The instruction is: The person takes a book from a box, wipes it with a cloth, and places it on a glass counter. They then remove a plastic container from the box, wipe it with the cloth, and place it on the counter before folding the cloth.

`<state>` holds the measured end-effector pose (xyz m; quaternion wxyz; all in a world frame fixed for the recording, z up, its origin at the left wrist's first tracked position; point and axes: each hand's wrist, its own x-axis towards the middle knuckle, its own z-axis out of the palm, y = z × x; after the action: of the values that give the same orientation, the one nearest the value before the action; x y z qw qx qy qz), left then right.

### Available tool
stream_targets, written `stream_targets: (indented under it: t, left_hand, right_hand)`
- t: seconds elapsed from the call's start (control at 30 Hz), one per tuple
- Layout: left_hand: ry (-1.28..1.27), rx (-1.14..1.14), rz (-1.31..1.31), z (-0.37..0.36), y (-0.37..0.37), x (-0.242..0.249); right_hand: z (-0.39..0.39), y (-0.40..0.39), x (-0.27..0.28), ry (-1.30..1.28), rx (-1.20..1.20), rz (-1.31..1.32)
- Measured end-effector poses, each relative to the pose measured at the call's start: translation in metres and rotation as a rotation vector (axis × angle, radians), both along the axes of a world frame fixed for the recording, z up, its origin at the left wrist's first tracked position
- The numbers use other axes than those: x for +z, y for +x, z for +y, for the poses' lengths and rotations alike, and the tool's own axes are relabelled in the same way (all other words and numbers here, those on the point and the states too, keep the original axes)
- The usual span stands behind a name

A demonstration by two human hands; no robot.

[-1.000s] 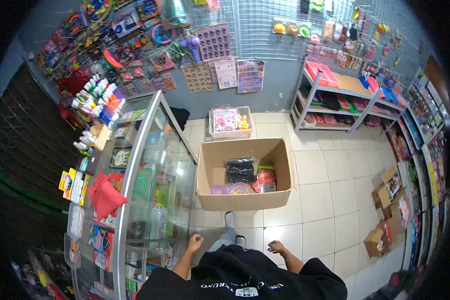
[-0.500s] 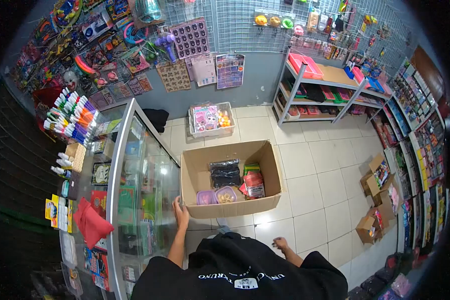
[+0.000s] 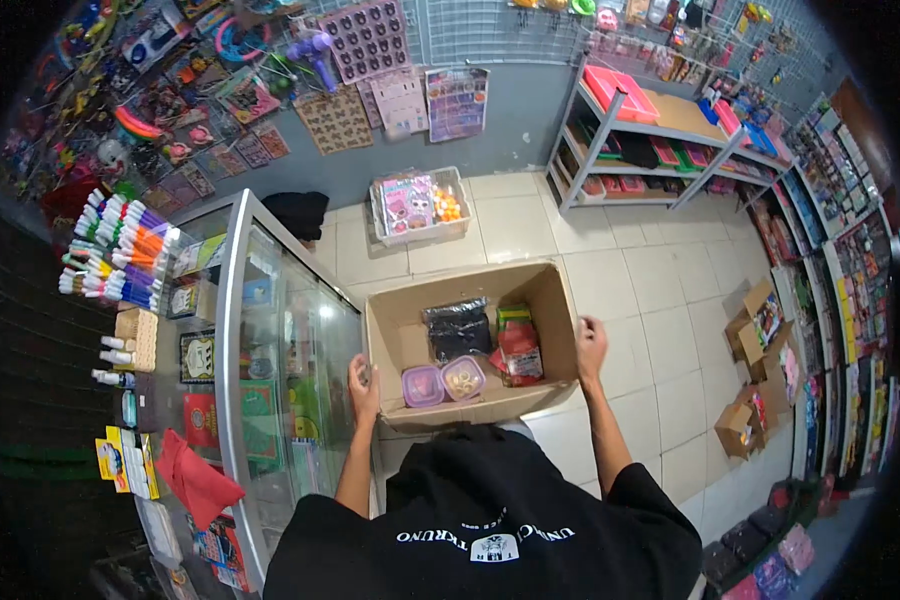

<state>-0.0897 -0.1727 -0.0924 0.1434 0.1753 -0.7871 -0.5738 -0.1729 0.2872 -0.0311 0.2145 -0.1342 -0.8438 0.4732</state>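
A large open cardboard box [image 3: 475, 408] stands on the tiled floor before me. Inside it lie a black plastic-wrapped pack [image 3: 458, 330], red and green packets [image 3: 519, 352] and two purple-rimmed round-cornered tubs [image 3: 423, 385]. At the box's near left corner is my left hand [image 3: 364, 390], its fingers loosely bent and apart. Beside the right wall, close to its upper edge, my right hand [image 3: 591, 348] is raised with loosely curved fingers and nothing held in it.
A glass display case [image 3: 232, 300] runs close along the left, with markers [image 3: 130, 245] on top. Beyond the box sits a clear plastic bin [image 3: 420, 232]. Metal shelving [image 3: 660, 125] stands at the back right; small cartons [image 3: 755, 430] lie on the floor at right.
My right hand has swung forward from near my body to the box's right side. My left hand stays by the left corner. The camera view has shifted and tilted slightly.
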Motion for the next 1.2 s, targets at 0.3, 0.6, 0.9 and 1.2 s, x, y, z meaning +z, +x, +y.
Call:
stream_targets:
  t: [0.3,0.6,0.9,1.2]
  left_hand:
    - [-0.258,-0.039,-0.391,0.015,-0.04,-0.015]
    - [-0.31,0.011,-0.431,0.031,-0.047,0.005]
    - [-0.431,0.048,-0.439,0.03,-0.044,-0.006]
    - [-0.348,0.074,-0.483,0.032,-0.046,0.0]
  right_hand:
    - [-0.04,-0.04,-0.106,0.135,0.845,-0.811]
    - [-0.028,-0.068,-0.151,-0.082,0.859,-0.933]
    - [-0.042,-0.066,-0.29,-1.133,0.398,-1.074]
    - [-0.032,-0.05,-0.291,-1.301,0.484,-1.188]
